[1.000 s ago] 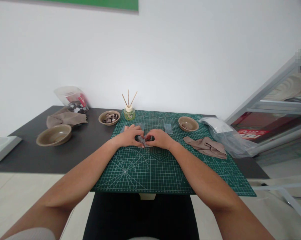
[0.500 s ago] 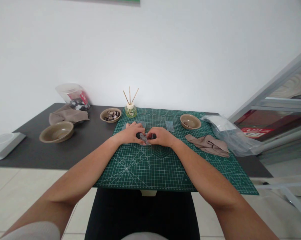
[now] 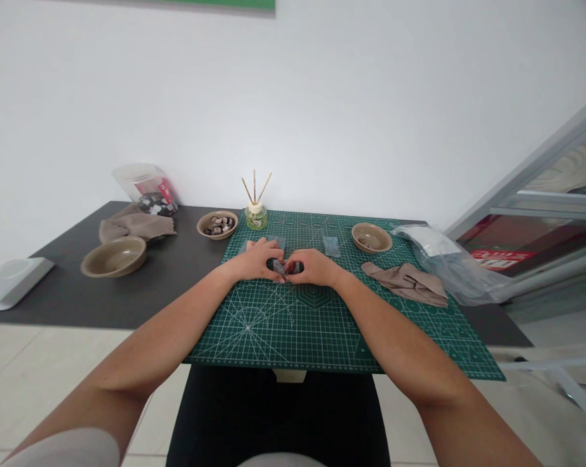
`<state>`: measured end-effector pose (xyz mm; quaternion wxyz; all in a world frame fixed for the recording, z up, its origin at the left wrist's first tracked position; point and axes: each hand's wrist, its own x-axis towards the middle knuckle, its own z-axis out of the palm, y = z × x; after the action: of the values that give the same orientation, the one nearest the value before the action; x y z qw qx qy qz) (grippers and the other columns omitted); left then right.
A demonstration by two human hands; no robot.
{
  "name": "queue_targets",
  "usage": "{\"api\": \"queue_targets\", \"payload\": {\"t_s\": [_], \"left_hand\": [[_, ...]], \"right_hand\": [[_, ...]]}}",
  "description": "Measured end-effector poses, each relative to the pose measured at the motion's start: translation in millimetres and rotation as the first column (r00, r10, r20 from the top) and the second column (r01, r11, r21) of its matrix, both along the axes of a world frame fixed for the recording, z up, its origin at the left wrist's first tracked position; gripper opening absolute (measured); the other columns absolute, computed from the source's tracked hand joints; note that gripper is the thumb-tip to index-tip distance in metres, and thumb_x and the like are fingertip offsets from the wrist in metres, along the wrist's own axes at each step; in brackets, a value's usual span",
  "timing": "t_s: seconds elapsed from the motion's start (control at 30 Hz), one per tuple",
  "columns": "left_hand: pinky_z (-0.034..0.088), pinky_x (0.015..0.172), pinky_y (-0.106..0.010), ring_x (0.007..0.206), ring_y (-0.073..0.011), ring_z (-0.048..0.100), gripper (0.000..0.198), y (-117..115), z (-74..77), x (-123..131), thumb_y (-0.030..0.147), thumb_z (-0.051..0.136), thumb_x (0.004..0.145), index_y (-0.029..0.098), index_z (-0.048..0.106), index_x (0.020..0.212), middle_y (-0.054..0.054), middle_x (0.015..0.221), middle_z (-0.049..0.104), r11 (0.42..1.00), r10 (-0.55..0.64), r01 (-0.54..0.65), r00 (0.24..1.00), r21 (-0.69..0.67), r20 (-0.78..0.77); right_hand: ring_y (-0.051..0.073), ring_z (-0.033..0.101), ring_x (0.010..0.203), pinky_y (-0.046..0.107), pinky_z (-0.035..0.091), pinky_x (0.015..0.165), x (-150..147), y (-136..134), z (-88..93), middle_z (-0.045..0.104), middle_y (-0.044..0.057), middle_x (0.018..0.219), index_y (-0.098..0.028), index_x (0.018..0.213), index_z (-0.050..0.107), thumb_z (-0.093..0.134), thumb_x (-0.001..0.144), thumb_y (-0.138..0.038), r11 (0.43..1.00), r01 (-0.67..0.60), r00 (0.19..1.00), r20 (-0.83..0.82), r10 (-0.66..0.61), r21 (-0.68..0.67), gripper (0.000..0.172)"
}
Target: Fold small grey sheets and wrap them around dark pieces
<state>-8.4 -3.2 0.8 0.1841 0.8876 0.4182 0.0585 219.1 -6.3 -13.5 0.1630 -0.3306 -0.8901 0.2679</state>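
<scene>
Over the green cutting mat (image 3: 273,324), my left hand (image 3: 257,259) and my right hand (image 3: 311,266) meet with fingertips almost touching. Both pinch a small clear plastic bag (image 3: 280,268), partly hidden by the fingers; whatever is in it is too small to make out. Flat clear plastic (image 3: 277,242) shows beneath and behind my left hand. Beyond my right hand lies another small clear bag (image 3: 331,246). A tan bowl (image 3: 372,238) with a few small pieces inside stands farther right, and a brown cloth (image 3: 407,282) lies crumpled in front of it.
A bowl of dark round pieces (image 3: 217,225) stands beside a reed diffuser (image 3: 256,216). Leftward are a larger tan bowl (image 3: 113,257), a brown cloth (image 3: 135,224), a clear container (image 3: 146,188) and a white device (image 3: 15,282). A large plastic bag (image 3: 451,266) lies at the right edge.
The view has shifted slightly. Both hands stay in almost the same place, with only a small movement of the fingertips on the plastic bag.
</scene>
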Motion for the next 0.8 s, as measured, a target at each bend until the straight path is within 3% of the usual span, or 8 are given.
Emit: {"api": "queue_targets", "payload": {"t_s": [0.23, 0.4, 0.53, 0.8], "left_hand": [[0.024, 0.087, -0.037, 0.106, -0.0292, 0.047, 0.041, 0.3, -1.5, -0.7, 0.060, 0.078, 0.079, 0.024, 0.071, 0.096, -0.006, 0.112, 0.063, 1.000, -0.008, 0.008, 1.000, 0.010, -0.014], [0.024, 0.086, -0.036, 0.105, -0.0290, 0.047, 0.041, -0.7, 1.8, 0.5, 0.062, 0.073, 0.083, 0.023, 0.069, 0.092, -0.006, 0.110, 0.063, 1.000, -0.010, 0.010, 0.999, 0.006, -0.030], [0.024, 0.084, -0.037, 0.106, -0.0298, 0.046, 0.043, -0.3, 1.1, 0.7, 0.064, 0.073, 0.081, 0.023, 0.070, 0.094, -0.006, 0.111, 0.064, 1.000, -0.005, 0.005, 1.000, -0.001, -0.031], [0.023, 0.083, -0.036, 0.105, -0.0294, 0.047, 0.040, -0.1, -0.8, -0.6, 0.061, 0.077, 0.080, 0.024, 0.071, 0.095, -0.005, 0.110, 0.063, 1.000, -0.007, 0.007, 1.000, 0.010, -0.012]], "right_hand": [[0.020, 0.069, 0.089, 0.031, 0.046, 0.081, -1.5, -1.2, -0.6, 0.078, 0.007, 0.096, -0.016, 0.097, 0.078, 0.081, 0.083, -0.027, 0.991, 0.124, 0.991, 0.036, -0.126, 0.043, 0.017], [0.020, 0.070, 0.095, 0.031, 0.048, 0.088, -5.4, -2.1, -2.2, 0.079, 0.005, 0.101, -0.020, 0.097, 0.079, 0.080, 0.085, -0.027, 0.999, 0.030, 0.999, -0.024, -0.029, 0.039, 0.014], [0.019, 0.070, 0.091, 0.030, 0.048, 0.085, -2.0, -1.7, 0.5, 0.078, 0.003, 0.096, -0.020, 0.092, 0.079, 0.081, 0.081, -0.024, 1.000, -0.014, 1.000, -0.021, 0.014, 0.026, 0.012], [0.020, 0.069, 0.091, 0.032, 0.047, 0.084, -1.9, -0.2, 0.8, 0.079, 0.005, 0.098, -0.020, 0.096, 0.080, 0.081, 0.083, -0.026, 0.993, 0.110, 0.994, 0.006, -0.110, 0.042, 0.015]]}}
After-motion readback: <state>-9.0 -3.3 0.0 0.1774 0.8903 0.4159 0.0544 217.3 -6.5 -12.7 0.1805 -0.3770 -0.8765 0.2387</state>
